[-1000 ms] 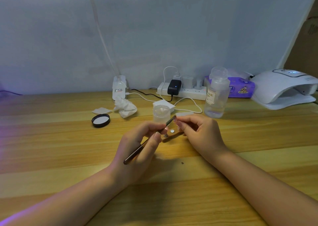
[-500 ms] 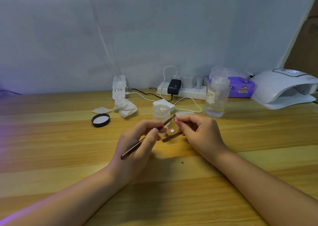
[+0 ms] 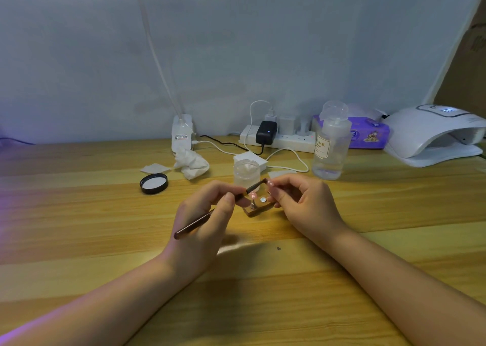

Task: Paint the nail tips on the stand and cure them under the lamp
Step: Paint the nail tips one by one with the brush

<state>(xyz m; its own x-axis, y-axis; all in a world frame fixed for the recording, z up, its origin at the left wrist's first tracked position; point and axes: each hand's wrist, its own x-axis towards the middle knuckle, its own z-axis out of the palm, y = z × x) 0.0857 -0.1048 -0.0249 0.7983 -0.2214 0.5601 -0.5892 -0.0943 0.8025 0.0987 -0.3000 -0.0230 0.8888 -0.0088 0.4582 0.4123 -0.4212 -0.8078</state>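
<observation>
Brush (image 3: 223, 208) sits in my left hand (image 3: 207, 224), pinched between thumb and fingers like a pen, its bristle end raised toward my right fingertips. My right hand (image 3: 302, 203) pinches a small pink nail tip (image 3: 270, 184), fingers curled round it; whether a holder peg comes with it I cannot tell. Bristles meet or nearly meet the tip, too small to resolve. Stand (image 3: 259, 207) lies on the table (image 3: 79, 227) between and just below both hands, one pink tip on its peg (image 3: 253, 195) and a bare silver disc (image 3: 263, 200) beside it. Open gel jar (image 3: 246, 172) stands just behind; its black lid (image 3: 153, 183) lies well to the left. Curing lamp (image 3: 434, 135) waits at far right.

Judgement on method: brace both wrists on the wood, load little gel, stroke from base to free edge, keep gel off my fingertips. Reseat the tip on the disc before curing.
</observation>
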